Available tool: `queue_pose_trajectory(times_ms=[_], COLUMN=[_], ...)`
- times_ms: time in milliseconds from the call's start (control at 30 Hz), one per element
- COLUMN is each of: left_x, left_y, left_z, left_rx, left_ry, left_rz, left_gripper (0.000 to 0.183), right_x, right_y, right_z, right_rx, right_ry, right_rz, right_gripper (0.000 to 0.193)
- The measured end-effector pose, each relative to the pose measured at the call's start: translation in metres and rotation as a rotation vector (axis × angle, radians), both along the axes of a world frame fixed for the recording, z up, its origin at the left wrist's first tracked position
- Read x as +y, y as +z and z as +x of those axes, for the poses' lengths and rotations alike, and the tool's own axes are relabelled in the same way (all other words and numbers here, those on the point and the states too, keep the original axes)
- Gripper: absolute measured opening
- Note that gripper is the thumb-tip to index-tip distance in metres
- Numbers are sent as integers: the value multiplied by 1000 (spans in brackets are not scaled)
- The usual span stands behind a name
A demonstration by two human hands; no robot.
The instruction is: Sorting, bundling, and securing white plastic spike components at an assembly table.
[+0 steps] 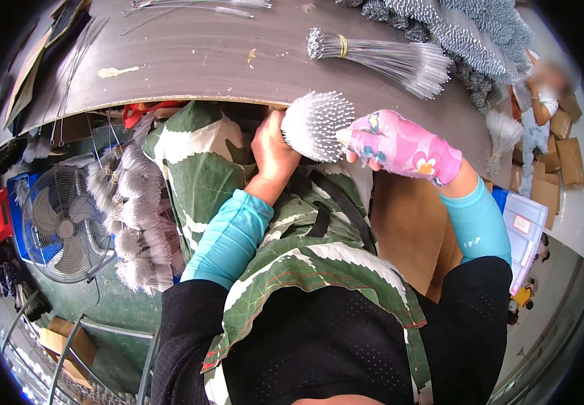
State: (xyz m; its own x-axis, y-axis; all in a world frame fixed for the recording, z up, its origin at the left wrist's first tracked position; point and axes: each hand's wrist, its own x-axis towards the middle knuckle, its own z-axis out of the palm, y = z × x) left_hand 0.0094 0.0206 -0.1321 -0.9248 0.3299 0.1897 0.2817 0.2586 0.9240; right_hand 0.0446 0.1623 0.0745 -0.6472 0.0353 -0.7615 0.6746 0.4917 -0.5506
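In my bare left hand point(275, 150) is a bundle of small wire-handled brushes point(317, 125), its white bristle ends turned up in a round cluster. The fingers wrap round the bundle below the bristles, and the handles are hidden. My right hand point(403, 147) wears a pink flowered fingerless glove and meets the cluster's right side. Its thumb and fingers are drawn together at the brush tips; whether a single brush is between them I cannot make out. On the table point(197, 54) beyond lies another brush bundle point(379, 61), tied with a yellow band.
Grey coiled brushes point(467, 34) are heaped at the far right, beside a loose white bundle point(502, 138). Several thin brushes point(197, 8) lie at the back. A fan point(69, 226) and hanging brush bundles point(143, 202) are at left. Another person point(542, 94) sits beyond the table.
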Motion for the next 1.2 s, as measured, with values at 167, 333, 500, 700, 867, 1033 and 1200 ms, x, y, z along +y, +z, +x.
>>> queue_pose_trajectory(times_ms=[167, 333, 500, 700, 867, 1033, 1200], left_x=[-2, -1, 0, -2, -2, -2, -2], left_y=[3, 2, 1, 4, 9, 4, 18], left_z=[-2, -2, -2, -2, -3, -3, 1], left_rx=[38, 55, 50, 103, 145, 112, 15], left_ry=[7, 9, 11, 19, 24, 24, 16], left_rz=[-49, -60, -65, -84, -100, -85, -97], left_gripper=[29, 28, 29, 28, 28, 30, 32], right_x=[-4, -5, -2, -6, -8, -16, -23], right_y=[-1, -4, -4, -1, 0, 4, -14], right_z=[-10, -10, -6, 3, 5, 11, 17], right_rx=[-39, -12, 1, -61, -40, 97, 557], right_ry=[159, 172, 131, 36, 44, -106, -81], right_rz=[150, 135, 99, -23, -32, -110, -142], right_gripper=[35, 35, 35, 33, 37, 23, 24])
